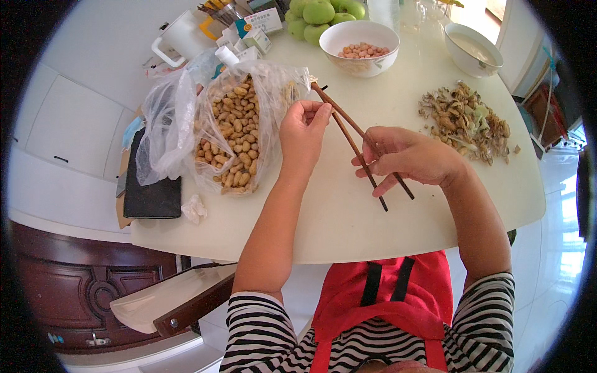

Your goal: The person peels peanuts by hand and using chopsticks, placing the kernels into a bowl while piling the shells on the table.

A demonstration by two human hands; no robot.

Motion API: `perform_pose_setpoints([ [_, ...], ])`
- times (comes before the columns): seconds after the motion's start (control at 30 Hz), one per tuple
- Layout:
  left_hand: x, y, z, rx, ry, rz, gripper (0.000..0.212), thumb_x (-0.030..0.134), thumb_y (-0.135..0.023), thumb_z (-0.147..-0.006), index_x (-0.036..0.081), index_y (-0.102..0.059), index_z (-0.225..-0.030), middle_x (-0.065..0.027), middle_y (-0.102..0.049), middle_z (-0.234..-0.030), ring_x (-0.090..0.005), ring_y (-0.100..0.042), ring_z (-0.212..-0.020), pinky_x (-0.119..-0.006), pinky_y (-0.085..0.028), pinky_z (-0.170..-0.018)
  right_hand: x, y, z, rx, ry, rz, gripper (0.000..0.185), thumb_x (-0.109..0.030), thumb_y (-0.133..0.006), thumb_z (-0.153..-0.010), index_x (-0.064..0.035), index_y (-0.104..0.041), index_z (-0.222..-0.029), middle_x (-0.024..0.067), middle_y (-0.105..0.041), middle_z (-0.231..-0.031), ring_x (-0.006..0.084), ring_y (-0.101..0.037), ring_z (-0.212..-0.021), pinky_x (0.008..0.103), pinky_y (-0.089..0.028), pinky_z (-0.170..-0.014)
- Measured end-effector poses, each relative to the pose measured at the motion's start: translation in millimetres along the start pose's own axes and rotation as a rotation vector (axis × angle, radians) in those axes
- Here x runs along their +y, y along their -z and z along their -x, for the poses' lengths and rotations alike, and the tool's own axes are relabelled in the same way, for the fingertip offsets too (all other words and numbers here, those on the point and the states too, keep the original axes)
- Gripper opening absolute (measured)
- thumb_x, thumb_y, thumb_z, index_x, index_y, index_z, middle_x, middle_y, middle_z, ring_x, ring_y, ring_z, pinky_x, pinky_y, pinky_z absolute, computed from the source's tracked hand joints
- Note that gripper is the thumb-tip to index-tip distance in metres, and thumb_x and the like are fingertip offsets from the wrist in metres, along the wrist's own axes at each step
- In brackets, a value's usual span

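Note:
My right hand [410,156] grips a pair of brown wooden chopsticks [352,133]; their dark ends point toward me and their far ends nearly meet. Beside those far ends is my left hand [305,126], thumb and forefinger pinched together at the chopsticks. Whether it holds anything is hidden by the fingers. A small pale bit [313,80] shows at the far tips, too small to name. Left of my left hand, a clear plastic bag [270,126] lies open around many unshelled peanuts [238,123].
A white bowl [359,70] holds shelled pink peanuts [364,50]; another bowl [473,67] contains cloudy liquid. Shells and scraps [466,121] lie piled at right. Green fruit [319,13], medicine boxes [259,39] and a white pitcher [186,37] stand behind. A crumpled tissue [194,209] lies beside a black case [154,196].

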State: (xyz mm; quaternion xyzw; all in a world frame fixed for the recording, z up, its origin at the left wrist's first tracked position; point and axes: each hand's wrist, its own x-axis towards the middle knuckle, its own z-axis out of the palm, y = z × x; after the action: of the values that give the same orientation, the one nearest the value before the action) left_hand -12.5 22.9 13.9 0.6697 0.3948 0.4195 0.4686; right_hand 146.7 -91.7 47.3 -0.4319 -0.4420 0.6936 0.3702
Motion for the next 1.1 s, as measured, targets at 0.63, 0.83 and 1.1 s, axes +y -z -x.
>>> perform_pose_setpoints([
  [0.63,-8.7,-4.5,0.0,-0.021,0.22,0.487,0.017,0.02,-0.057,-0.084,0.005,-0.051,-0.089,-0.0042,-0.057,-0.082,-0.0119,-0.053,-0.071,-0.026,-0.045,-0.065,2.6,-7.3,-9.2,0.131,0.036,-0.085,0.036,-0.025,-0.052,-0.083,0.0012,-0.044,-0.105,0.0086,-0.056,-0.085,0.0142,-0.057,-0.07,0.0229,-0.041,-0.055],
  [0.83,1.2,-1.9,-1.2,-0.166,0.426,0.973,0.025,0.023,-0.056,-0.085,0.002,-0.052,-0.097,-0.0072,-0.057,-0.091,-0.0153,-0.055,-0.084,-0.027,-0.047,-0.076,6.5,-9.1,-9.5,0.054,0.073,-0.181,0.037,-0.028,-0.046,-0.087,0.0018,-0.046,-0.108,0.0062,-0.056,-0.082,0.0129,-0.055,-0.07,0.021,-0.04,-0.058],
  [1.1,-1.8,-0.4,-1.5,-0.265,0.37,0.968,0.023,0.021,-0.056,-0.085,0.001,-0.055,-0.095,-0.0075,-0.059,-0.091,-0.0145,-0.055,-0.085,-0.025,-0.047,-0.078,6.6,-7.8,-13.2,0.017,-0.036,-0.25,0.048,-0.051,-0.044,-0.084,-0.0036,-0.05,-0.09,0.0034,-0.051,-0.072,0.0122,-0.052,-0.061,0.0212,-0.039,-0.054],
])
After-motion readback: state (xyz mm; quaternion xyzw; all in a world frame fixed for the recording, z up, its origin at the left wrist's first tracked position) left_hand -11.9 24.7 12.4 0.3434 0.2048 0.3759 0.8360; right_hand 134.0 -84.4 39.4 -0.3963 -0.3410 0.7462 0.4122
